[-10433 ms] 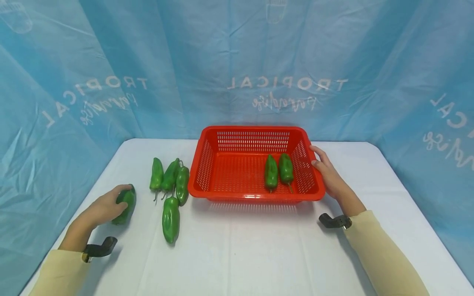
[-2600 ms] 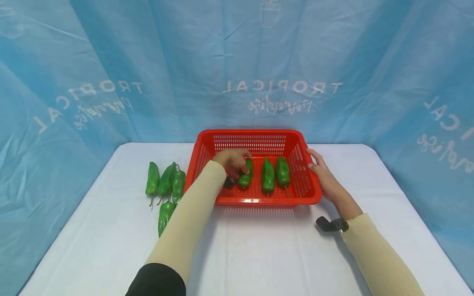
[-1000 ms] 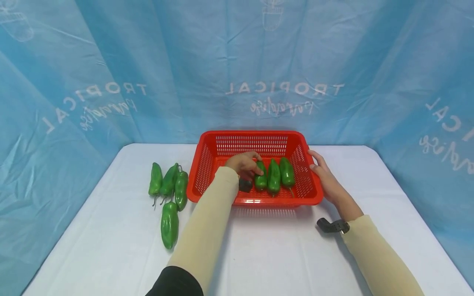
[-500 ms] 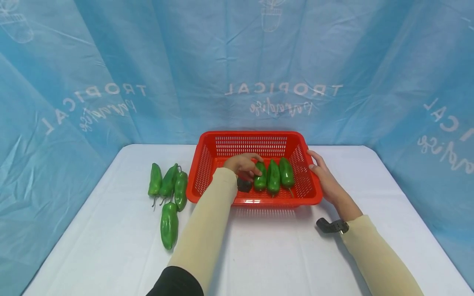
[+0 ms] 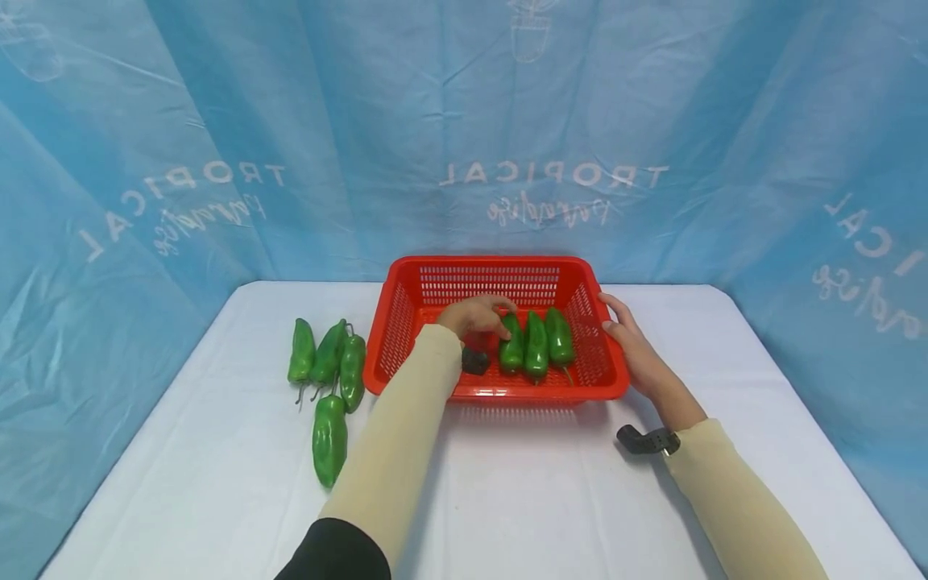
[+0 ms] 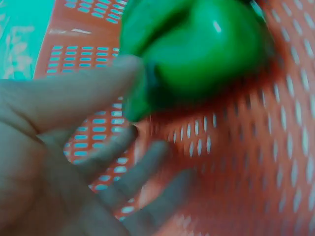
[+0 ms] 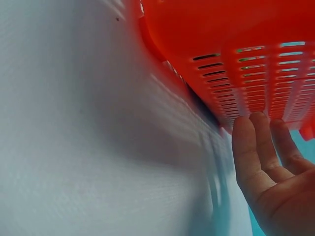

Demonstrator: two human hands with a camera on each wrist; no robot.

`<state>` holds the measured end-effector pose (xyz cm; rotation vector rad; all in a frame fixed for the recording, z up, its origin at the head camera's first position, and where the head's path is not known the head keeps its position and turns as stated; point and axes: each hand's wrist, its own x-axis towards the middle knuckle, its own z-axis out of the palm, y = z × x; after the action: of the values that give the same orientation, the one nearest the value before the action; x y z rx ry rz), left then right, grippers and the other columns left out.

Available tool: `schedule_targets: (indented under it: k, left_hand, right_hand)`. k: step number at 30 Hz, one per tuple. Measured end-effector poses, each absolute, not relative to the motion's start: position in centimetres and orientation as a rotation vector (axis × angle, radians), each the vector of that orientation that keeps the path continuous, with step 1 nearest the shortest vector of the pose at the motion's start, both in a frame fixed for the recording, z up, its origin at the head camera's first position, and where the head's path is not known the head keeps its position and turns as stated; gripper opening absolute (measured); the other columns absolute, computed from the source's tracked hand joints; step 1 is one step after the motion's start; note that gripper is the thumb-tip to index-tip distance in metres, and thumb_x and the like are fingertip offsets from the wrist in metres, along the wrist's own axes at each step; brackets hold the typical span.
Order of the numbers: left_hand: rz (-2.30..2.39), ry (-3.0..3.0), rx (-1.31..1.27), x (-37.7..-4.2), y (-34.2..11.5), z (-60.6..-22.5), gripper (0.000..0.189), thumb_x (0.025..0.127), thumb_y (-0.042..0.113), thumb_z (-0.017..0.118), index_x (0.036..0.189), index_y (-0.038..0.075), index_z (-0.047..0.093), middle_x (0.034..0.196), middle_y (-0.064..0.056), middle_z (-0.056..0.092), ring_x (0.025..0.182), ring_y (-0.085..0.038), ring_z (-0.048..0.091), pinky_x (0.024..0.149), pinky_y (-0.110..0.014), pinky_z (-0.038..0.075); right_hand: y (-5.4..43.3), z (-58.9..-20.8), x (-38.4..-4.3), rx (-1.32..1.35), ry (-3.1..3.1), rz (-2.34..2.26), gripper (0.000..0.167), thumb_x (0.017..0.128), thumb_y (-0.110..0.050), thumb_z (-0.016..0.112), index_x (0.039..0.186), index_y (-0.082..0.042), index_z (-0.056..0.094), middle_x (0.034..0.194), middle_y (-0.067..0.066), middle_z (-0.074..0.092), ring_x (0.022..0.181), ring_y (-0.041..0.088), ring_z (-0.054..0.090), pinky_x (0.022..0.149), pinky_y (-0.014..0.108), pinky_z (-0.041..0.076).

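My left hand (image 5: 474, 314) reaches into the red basket (image 5: 500, 393), its fingertips right at a green chili pepper (image 5: 511, 354). In the left wrist view, that hand (image 6: 59, 182) has loosely spread fingers, and the thumb overlaps the narrow end of a green pepper (image 6: 211, 54). Two more peppers, a middle one (image 5: 536, 346) and a right one (image 5: 560, 338), lie beside it on the basket floor. My right hand (image 5: 634, 354) rests at the basket's right rim. Seen from the right wrist, its fingers (image 7: 266, 147) lie nearly straight against the outer slotted wall.
Several green peppers (image 5: 329, 439) lie on the white tablecloth (image 5: 181, 483) left of the basket, stems toward one another. A blue printed curtain (image 5: 464, 105) hangs behind and at both sides of the table. Black wrist cameras (image 5: 648, 440) sit on both wrists.
My left hand has brought a pepper from the table's left into the basket and moved it right, beside the other two. Its fingers have just loosened. The right hand has stayed at the rim.
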<state>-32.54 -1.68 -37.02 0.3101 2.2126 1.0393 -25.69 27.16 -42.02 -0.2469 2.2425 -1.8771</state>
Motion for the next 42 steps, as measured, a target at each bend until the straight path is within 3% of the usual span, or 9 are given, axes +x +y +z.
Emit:
schedule_targets:
  k: [3,7,16,28,35,42]
  left_hand:
    - [0.959,2.309,0.425,-32.5,-2.1,-36.1,0.058,0.092,0.012,0.067,0.146,0.018,0.047,0.155,-0.013,0.040,0.143,-0.032,0.040,0.116,-0.047,0.038]
    - [0.877,2.320,0.502,-32.1,-2.7,-34.7,0.058,0.095,0.019,0.064,0.149,0.018,0.043,0.157,-0.013,0.038,0.145,-0.032,0.037,0.117,-0.049,0.036]
    - [0.676,2.523,0.712,-29.6,-5.5,-31.8,0.052,0.097,0.023,0.063,0.146,0.014,0.048,0.149,-0.009,0.051,0.138,-0.027,0.047,0.112,-0.044,0.044]
    - [0.556,2.783,0.976,-18.4,-11.9,-30.2,0.046,0.093,0.025,0.067,0.137,0.017,0.058,0.141,-0.002,0.056,0.130,-0.021,0.055,0.105,-0.043,0.051]
    - [0.574,2.963,0.985,-16.4,-15.2,-30.2,0.042,0.089,0.021,0.072,0.130,0.014,0.063,0.132,-0.003,0.062,0.121,-0.022,0.060,0.095,-0.040,0.057]
    - [0.635,3.036,1.071,-15.4,-17.4,-30.6,0.035,0.090,0.015,0.070,0.124,0.011,0.066,0.127,-0.003,0.065,0.118,-0.021,0.062,0.093,-0.039,0.058]
  right_hand:
    - [27.2,-41.9,-25.8,-0.243,2.251,-1.852,0.061,0.104,-0.025,0.032,0.158,-0.034,0.006,0.159,0.017,0.022,0.114,0.008,0.055,0.085,0.025,0.059]
    - [27.3,-41.8,-25.9,-0.227,2.272,-1.835,0.062,0.103,-0.024,0.033,0.158,-0.036,0.006,0.159,0.016,0.023,0.115,0.011,0.054,0.084,0.026,0.059]
    - [27.2,-42.1,-25.8,-0.226,2.254,-1.857,0.060,0.104,-0.023,0.030,0.158,-0.035,0.007,0.158,0.016,0.024,0.111,0.004,0.056,0.084,0.024,0.058]
    - [27.1,-41.7,-25.8,-0.247,2.247,-1.873,0.059,0.104,-0.023,0.030,0.157,-0.036,0.007,0.157,0.017,0.025,0.109,0.003,0.058,0.083,0.025,0.059]
    - [27.1,-41.7,-25.6,-0.242,2.257,-1.865,0.061,0.104,-0.025,0.032,0.158,-0.035,0.007,0.159,0.018,0.021,0.113,0.005,0.055,0.084,0.024,0.058]
    - [27.1,-41.8,-25.5,-0.229,2.254,-1.856,0.062,0.104,-0.025,0.032,0.158,-0.035,0.005,0.158,0.018,0.022,0.112,0.005,0.055,0.084,0.024,0.058]
